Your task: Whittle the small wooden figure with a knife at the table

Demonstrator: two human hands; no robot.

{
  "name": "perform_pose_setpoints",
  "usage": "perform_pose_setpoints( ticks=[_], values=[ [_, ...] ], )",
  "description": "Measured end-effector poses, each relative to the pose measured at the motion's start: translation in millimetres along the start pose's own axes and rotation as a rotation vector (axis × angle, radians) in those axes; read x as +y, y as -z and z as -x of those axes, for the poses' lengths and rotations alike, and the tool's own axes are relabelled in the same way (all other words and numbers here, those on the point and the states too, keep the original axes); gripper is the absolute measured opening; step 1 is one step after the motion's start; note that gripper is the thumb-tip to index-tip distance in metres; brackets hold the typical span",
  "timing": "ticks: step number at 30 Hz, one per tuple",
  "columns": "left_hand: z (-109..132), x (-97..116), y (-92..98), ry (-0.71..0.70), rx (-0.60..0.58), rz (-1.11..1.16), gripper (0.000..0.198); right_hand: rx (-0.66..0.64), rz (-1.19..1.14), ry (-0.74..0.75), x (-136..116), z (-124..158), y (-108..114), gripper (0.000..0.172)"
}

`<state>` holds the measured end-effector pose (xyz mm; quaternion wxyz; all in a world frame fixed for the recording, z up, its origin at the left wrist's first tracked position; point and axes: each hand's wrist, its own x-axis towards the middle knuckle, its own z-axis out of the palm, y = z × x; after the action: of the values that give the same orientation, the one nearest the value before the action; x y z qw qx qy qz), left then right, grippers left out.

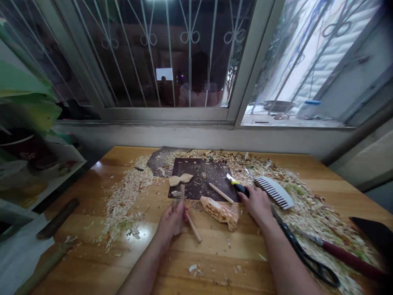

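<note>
My left hand (174,219) is closed around a small wooden piece (182,191), blurred, with its upper end sticking out past the thumb. A thin wooden stick (194,228) slants down to the right from beside those fingers; whether it is held too I cannot tell. To the right, my right hand (257,205) has its fingers on the black handle of a utility knife (235,183), whose yellow part and blade point away to the left. Between the hands lies a rough-carved block of wood (220,211). Beyond them are a carved wooden piece with a narrow waist (181,179) and a pale round stick (221,192).
Wood shavings (125,196) spread around a dark mat (199,168) on the wooden table (147,262). At right lie a white comb-like object (274,191), black-handled scissors (302,254) and a tool with a dark red handle (346,256). A barred window stands behind.
</note>
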<state>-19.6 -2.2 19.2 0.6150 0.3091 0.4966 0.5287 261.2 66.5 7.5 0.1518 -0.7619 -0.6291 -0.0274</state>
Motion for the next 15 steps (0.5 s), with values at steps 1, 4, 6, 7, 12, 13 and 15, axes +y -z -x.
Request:
perform_pose_setpoints(
  ticks=[1, 4, 6, 7, 12, 13, 15],
  values=[
    [2.4, 2.8, -0.1, 0.011, -0.017, 0.032, 0.054, 0.008, -0.011, -0.007, -3.0, -0.3, 1.4, 0.034],
    [9.6, 9.4, 0.4, 0.038, -0.103, 0.118, 0.052, 0.063, -0.164, 0.042, -18.5, 1.1, 11.8, 0.036],
    [11.8, 10.5, 1.3, 0.038, -0.158, 0.128, 0.056, 0.079, -0.403, 0.164, -35.7, 7.3, 23.5, 0.035],
    [11.9, 10.0, 1.9, 0.029, -0.182, 0.121, 0.059, 0.047, -0.541, 0.231, -46.1, 12.7, 30.1, 0.034],
    [9.9, 5.9, 6.0, -0.062, -0.177, -0.15, 0.064, -0.449, -1.025, 0.246, -102.1, 52.0, 52.7, 0.037],
    [10.8, 6.7, 6.8, -0.108, -0.151, -0.265, 0.062, -0.501, -1.099, 0.208, -111.4, 59.0, 53.4, 0.037],
    [14.6, 9.7, 8.1, -0.241, -0.122, -0.529, 0.056, -0.607, -1.253, 0.084, -125.8, 69.0, 51.7, 0.035]
  ],
)
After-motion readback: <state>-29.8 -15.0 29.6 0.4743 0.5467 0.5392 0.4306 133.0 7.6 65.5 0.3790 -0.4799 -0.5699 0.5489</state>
